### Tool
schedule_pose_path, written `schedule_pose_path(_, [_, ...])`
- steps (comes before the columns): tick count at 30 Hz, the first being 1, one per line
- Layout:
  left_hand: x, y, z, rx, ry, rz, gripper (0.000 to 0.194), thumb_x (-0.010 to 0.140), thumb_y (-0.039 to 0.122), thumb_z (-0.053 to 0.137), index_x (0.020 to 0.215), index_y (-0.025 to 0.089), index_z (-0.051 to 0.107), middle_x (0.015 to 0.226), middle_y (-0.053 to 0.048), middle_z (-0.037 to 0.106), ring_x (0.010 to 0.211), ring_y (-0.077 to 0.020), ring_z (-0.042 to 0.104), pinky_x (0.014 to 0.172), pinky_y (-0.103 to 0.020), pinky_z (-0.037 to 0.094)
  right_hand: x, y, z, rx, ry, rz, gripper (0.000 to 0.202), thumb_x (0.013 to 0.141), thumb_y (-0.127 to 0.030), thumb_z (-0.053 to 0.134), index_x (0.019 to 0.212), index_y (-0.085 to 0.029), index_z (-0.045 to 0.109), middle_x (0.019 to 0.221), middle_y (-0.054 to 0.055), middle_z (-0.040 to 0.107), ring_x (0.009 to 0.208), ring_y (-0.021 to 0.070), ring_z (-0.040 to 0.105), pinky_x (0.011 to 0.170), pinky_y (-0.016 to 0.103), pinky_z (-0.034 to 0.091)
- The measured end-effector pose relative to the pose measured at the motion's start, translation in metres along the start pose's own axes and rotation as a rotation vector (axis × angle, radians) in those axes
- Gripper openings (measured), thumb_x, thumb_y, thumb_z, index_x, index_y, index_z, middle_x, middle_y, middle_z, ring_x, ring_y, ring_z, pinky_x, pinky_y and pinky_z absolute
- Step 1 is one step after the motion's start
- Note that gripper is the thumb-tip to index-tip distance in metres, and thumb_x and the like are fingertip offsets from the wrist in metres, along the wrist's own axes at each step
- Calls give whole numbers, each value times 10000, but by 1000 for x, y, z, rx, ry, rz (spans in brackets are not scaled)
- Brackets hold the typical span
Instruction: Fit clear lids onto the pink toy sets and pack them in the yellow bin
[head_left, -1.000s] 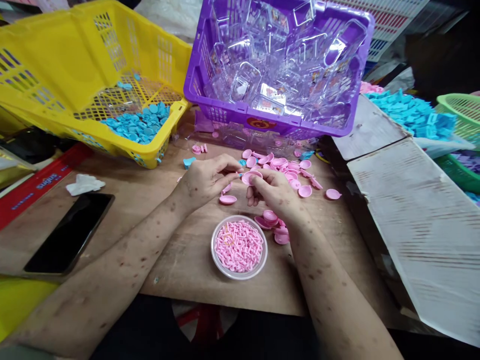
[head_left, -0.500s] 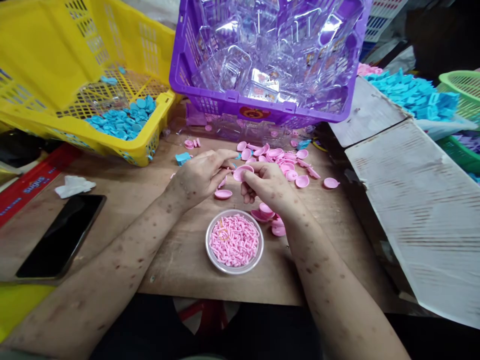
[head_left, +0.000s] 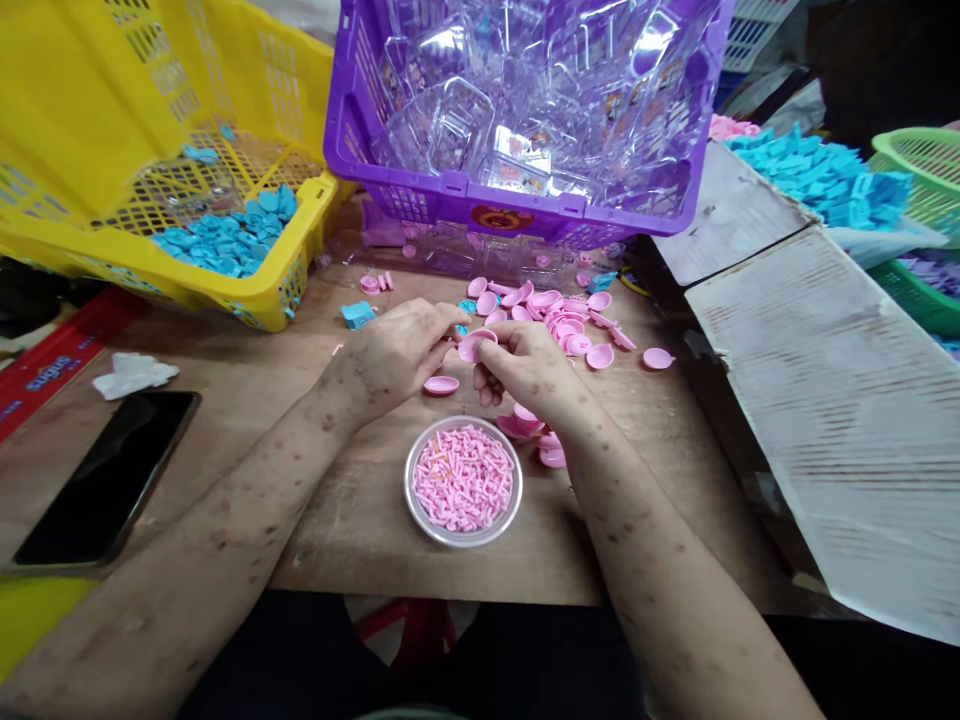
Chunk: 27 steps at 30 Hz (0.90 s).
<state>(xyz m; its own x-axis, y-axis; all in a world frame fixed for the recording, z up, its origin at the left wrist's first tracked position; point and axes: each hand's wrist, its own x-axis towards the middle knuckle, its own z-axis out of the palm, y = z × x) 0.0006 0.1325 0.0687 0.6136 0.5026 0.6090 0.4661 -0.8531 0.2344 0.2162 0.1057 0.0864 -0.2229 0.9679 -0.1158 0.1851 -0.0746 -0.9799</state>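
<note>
The view has slid since a moment ago, setting the purple basket (head_left: 450, 185) higher and further left at the top middle, while your hands still meet near the centre — work on one piece seems to continue. Your right hand (head_left: 534, 370) pinches it between thumb and finger; your left hand (head_left: 394, 350) curls at its left edge, whether gripping anything you cannot tell. That pink plastic dish (head_left: 472, 347), just above mid-frame, looks shallow, oval and smooth — its hollow showing.

The head-worn camera looks forward and down, seemingly close, over the hands (head_left: 391, 352).
</note>
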Motion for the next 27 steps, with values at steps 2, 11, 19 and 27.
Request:
schedule_pose_path(2, [0,1,1,5,-9,-8,278,1116,170,564,1382,198,641,1138,-84,815,1091,-249,779,1006,-384,622,1,2,0,-12,1,-6,231,899,-73,567,720,-205,629,535,-34,670,406,99,622,409,158,493])
schedule_pose_path(11, [-1,7,3,53,-70,-99,397,1086,228,655,1481,201,625,1166,-85,854,1092,-272,831,952,-365,640,0,4,3,-84,-19,14,300,1036,-125,584,750,-202,633,585,5,726,460,128,692,455,181,546])
schedule_pose_path(19, [1,-2,6,-80,-53,-126,247,1094,268,623,1290,219,765,1173,-70,869,1040,-233,837,944,-331,630,0,1,3,80,-60,90,424,1131,-465,696,813,-187,658,672,34,749,525,125,721,509,194,592])
schedule_pose_path(27, [-1,-17,11,-3,-131,-67,226,1093,352,654,1150,237,840,1030,-81,864,944,-272,771,854,-394,564,9,13,-61,-565,487,-117,314,1081,-511,695,1058,-210,784,894,78,818,808,246,768,753,334,595])
